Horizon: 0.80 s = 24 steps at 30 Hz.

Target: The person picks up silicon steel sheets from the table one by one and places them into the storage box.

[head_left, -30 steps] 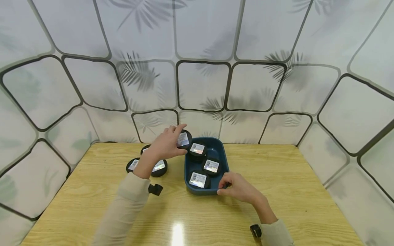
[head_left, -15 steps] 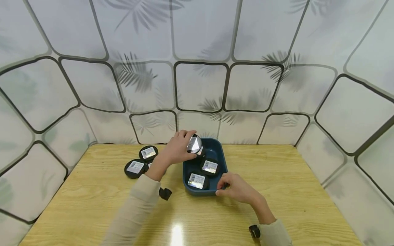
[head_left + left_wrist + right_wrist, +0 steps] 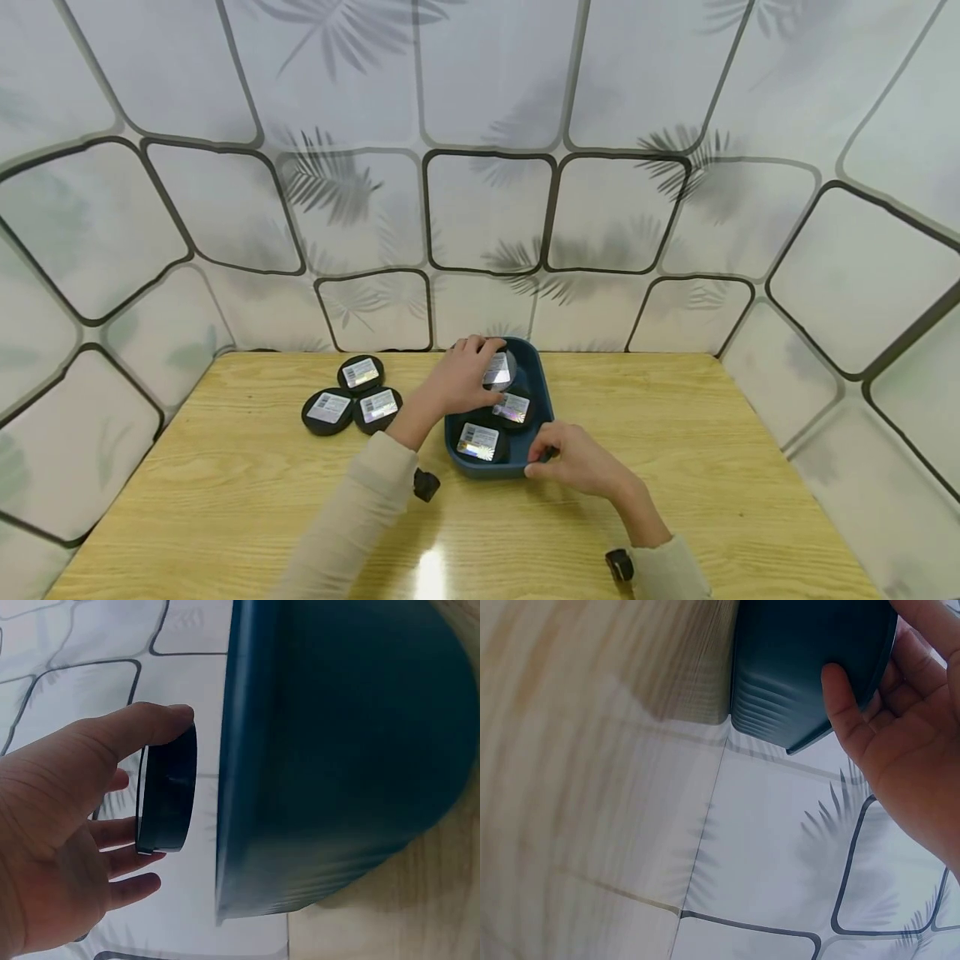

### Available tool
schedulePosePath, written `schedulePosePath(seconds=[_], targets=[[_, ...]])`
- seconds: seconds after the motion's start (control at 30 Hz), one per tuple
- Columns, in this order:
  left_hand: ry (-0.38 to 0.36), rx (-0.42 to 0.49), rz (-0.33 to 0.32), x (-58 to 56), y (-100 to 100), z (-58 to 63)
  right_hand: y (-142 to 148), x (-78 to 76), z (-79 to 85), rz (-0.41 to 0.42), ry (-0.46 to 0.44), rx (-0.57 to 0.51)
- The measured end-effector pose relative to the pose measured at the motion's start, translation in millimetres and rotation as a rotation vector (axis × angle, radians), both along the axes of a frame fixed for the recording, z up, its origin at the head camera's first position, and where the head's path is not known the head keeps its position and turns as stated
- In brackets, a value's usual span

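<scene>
My left hand [image 3: 459,379] grips a round, flat black container [image 3: 498,369] with a white label, over the back part of a dark blue plastic box [image 3: 483,472]. In the left wrist view this container [image 3: 171,791] sits between thumb and fingers, beyond the box's rim. Two similar black containers, one nearer the front [image 3: 478,442] and one in the middle [image 3: 516,408], lie label-up in the box. At the front right corner, my right hand [image 3: 577,458] pinches the rim; the right wrist view has the thumb on the outer wall of the box [image 3: 802,682].
Left of the box, three more labelled black containers, at the back [image 3: 361,373], left [image 3: 327,411] and right [image 3: 378,408], lie together on the wooden table [image 3: 225,500]. A patterned fabric wall [image 3: 487,208] rises behind the table and at both sides.
My left hand has carried its container rightward and down, from the box's back left edge to over its inside. The containers on the table now show fully. My right hand has stayed at the rim.
</scene>
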<state>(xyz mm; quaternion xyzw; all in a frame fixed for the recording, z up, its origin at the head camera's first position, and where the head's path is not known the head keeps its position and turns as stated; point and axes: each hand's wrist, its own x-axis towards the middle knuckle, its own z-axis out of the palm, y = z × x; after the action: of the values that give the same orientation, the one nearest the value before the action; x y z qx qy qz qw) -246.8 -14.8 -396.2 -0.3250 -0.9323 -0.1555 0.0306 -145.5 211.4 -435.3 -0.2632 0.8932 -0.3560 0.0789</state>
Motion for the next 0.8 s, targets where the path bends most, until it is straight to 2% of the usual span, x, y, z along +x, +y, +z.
schedulePosePath(seconds=[0.27, 0.57, 0.8], targets=[[-0.03, -0.018, -0.025, 0.8, 10, -11.5, 1, 0.0, 0.3, 0.012, 0.003, -0.011], [-0.003, -0.136, -0.031, -0.3, 21, -20.4, 1, 0.0, 0.2, 0.022, 0.013, -0.011], [-0.027, -0.21, -0.022, -2.0, 33, -25.6, 1, 0.2, 1.1, 0.021, 0.009, 0.0]])
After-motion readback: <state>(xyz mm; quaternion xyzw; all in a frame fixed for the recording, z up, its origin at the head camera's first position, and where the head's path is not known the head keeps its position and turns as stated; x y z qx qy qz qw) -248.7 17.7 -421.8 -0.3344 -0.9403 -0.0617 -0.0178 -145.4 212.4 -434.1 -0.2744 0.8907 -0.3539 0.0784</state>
